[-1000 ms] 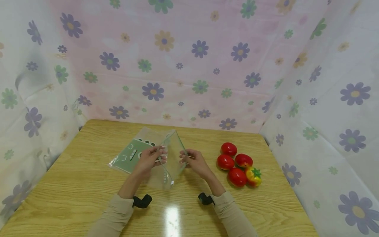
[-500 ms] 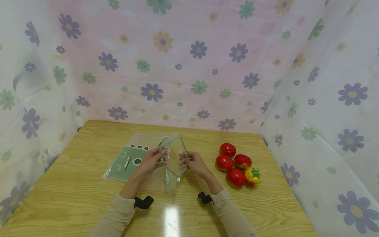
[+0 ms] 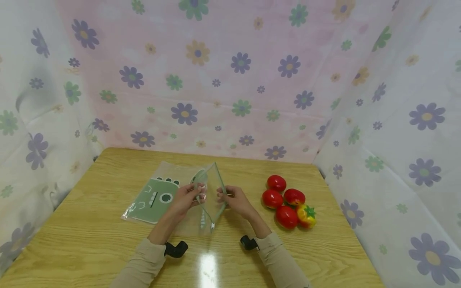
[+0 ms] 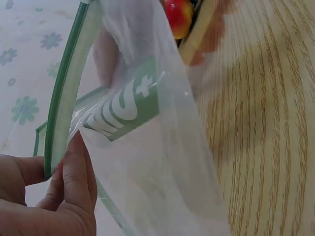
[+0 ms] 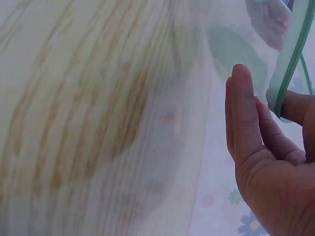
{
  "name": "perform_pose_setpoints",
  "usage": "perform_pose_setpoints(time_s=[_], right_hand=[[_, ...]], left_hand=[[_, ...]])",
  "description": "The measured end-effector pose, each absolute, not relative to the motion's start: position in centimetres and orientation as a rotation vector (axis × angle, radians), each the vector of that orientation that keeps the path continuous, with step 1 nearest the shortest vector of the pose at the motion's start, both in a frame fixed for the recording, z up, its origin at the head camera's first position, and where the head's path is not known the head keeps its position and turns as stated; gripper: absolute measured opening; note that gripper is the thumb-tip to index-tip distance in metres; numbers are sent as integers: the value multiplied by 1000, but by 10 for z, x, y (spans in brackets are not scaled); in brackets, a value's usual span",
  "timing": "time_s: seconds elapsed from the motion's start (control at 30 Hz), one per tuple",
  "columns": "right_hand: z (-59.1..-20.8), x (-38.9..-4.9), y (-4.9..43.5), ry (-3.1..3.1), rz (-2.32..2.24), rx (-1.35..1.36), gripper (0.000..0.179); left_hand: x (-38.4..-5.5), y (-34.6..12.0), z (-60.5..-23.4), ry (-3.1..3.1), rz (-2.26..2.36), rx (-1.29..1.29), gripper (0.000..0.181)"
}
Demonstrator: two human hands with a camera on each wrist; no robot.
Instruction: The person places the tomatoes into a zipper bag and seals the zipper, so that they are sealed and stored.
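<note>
A clear zip bag with a green cartoon face printed on it lies partly on the table, its mouth raised and spread into a diamond between both hands. My left hand pinches one green edge of the mouth; in the left wrist view the thumb and fingers meet on that green zip strip. My right hand pinches the opposite edge, thumb against fingers in the right wrist view, other fingers straight. The white slider sits at the mouth's near corner. Through the plastic the bag looks empty.
To the right on the wooden table lie several shiny red fruits and a yellow-red one with a green top. Flower-patterned cloth walls off the back and both sides. A black camera mount juts from each wrist.
The bag's printed face has swung left and flattened toward the table, showing more of its eye. The mouth stays spread between both hands, which have shifted only slightly.
</note>
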State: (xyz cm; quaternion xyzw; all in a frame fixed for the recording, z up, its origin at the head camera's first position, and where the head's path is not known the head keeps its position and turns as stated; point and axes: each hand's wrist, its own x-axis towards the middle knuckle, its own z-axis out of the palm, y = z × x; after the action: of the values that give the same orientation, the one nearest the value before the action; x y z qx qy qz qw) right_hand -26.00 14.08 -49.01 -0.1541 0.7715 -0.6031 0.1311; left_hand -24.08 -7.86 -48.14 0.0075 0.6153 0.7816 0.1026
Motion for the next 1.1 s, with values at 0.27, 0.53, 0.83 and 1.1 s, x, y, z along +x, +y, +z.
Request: perform_pose_setpoints(time_s=[0.27, 0.53, 0.83, 1.1], right_hand=[[-486, -257, 141, 2269, -1705, -476, 38], [-487, -253, 143, 2339, -1724, -434, 42], [-489, -248, 160, 2578, -1740, -423, 33], [-468, -246, 187, 2571, -1930, -378, 21]], left_hand=[[-242, -73, -484, 1886, 2262, 55, 33], [-242, -70, -486, 1877, 2289, 37, 31], [-242, -64, -488, 1869, 2308, 21, 29], [-240, -66, -489, 1852, 2341, 24, 30]])
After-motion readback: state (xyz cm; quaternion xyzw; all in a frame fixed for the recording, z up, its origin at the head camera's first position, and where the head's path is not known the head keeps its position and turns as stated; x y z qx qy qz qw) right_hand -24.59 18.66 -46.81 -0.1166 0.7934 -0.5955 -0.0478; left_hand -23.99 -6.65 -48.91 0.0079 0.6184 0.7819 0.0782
